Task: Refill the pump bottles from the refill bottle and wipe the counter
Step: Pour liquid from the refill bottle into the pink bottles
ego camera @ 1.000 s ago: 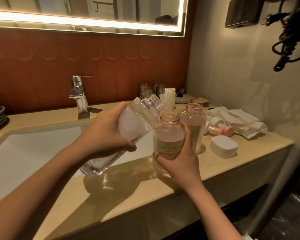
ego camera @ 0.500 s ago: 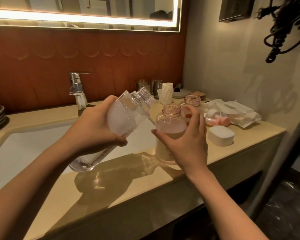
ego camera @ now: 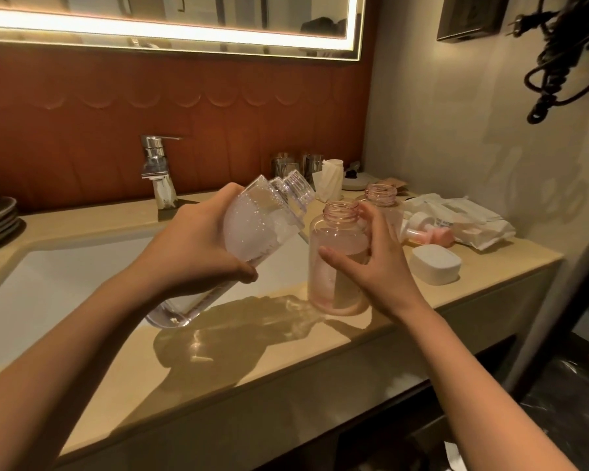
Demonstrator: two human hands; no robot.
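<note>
Frothy clear refill bottle [ego camera: 252,232] tilts toward two o'clock; open pink pump bottle [ego camera: 334,239] upright there, second pump bottle [ego camera: 381,193] behind.

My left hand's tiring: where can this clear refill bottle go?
Free: the beige counter's front strip, between the white sink basin and the near edge, left of the open pink plastic bottle. Crowded: right end, with a white rounded box, pump head and white packets.

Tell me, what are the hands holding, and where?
Left hand grips the refill bottle round its middle; right hand holds the pink bottle by its side.
</note>
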